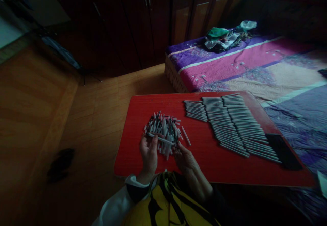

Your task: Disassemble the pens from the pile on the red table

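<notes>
A slim whitish pen-like stick [165, 140] is held level between my two hands above the red table [204, 164]. My left hand [149, 152] pinches its left part, with the thumb on top. The fingers of my right hand [186, 158] close on its right end, where the small details are too dark to make out. Just beyond and beneath the stick lies a loose heap of white tubes and thin dark pieces [163, 123]. One separate white tube [186, 136] rests to the right of the heap.
Three columns of neatly laid pen-like sticks [227, 127] cover the table's right side. Beside them lies a flat black object [284, 152]. Past the far edge stands a bed [212, 65] with a pile of cloth items [223, 40]. Dark wooden cabinets [143, 21] line the back.
</notes>
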The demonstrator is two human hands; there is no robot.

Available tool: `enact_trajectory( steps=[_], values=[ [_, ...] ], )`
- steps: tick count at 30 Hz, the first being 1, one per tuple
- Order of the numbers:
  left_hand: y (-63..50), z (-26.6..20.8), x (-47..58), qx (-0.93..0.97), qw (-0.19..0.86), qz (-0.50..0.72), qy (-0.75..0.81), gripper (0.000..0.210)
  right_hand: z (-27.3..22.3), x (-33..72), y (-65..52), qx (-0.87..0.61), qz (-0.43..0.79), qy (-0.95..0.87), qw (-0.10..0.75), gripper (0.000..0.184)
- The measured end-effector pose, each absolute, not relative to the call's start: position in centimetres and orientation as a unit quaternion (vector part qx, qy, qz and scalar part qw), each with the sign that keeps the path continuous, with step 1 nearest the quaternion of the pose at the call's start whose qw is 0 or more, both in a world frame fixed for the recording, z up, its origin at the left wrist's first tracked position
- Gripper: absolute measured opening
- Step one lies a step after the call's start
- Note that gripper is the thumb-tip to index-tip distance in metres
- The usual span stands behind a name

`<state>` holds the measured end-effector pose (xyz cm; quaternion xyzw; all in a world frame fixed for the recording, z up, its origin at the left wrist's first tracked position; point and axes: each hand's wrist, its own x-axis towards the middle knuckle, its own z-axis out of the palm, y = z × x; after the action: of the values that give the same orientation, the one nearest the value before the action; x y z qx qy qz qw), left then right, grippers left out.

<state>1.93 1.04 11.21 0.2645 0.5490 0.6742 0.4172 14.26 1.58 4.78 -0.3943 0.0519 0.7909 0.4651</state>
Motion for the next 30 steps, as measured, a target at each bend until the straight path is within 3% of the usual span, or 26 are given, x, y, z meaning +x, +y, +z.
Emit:
enact_trajectory(
  steps=[11,30],
  values=[
    [0.8,11.0,2.1,0.254,0.431,0.66,0.56,0.02,7.7,13.8,1.2,-0.462,0.743,-0.08,0.478,0.027],
    [-0.1,9.4,2.7,0.232,0.456,0.646,0.567,0.022,5.6,14.0,1.1,-0.414,0.785,-0.05,0.457,0.018]
  ],
)
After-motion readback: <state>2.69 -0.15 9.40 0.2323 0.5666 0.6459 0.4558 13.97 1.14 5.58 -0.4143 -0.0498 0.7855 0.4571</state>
